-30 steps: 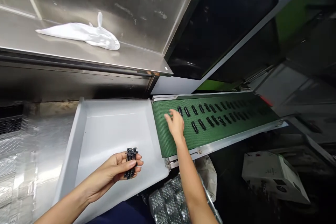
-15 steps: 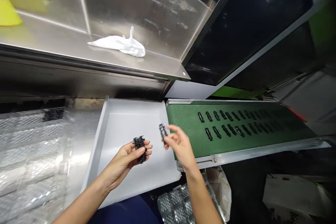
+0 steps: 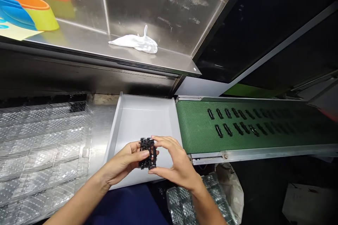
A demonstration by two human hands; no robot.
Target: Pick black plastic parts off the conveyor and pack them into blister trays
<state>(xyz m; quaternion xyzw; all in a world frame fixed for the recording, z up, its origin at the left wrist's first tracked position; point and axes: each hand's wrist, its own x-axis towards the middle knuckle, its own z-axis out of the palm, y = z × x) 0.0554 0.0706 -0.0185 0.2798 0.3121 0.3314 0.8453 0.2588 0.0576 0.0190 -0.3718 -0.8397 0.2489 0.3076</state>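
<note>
My left hand (image 3: 126, 161) is wrapped round a stack of black plastic parts (image 3: 145, 151), its thumb across the front. My right hand (image 3: 175, 161) grips one more black part (image 3: 153, 156) by its two ends, between thumb and fingers, against the right side of the stack. Both hands are over the near part of a white tray (image 3: 144, 117). On the green conveyor belt (image 3: 192, 126) to the right, several similar black parts (image 3: 218, 130) lie in two rows.
Clear plastic blister trays (image 3: 42, 147) cover the left side. A steel shelf (image 3: 87, 47) above holds a white cloth (image 3: 139, 44) and a colourful object (image 3: 39, 15). More clear trays (image 3: 185, 200) and a pale bag (image 3: 233, 190) lie below the belt.
My right hand has moved left, bringing its black part from over the tray's right side to the stack in my left hand. The view has shifted to the left.
</note>
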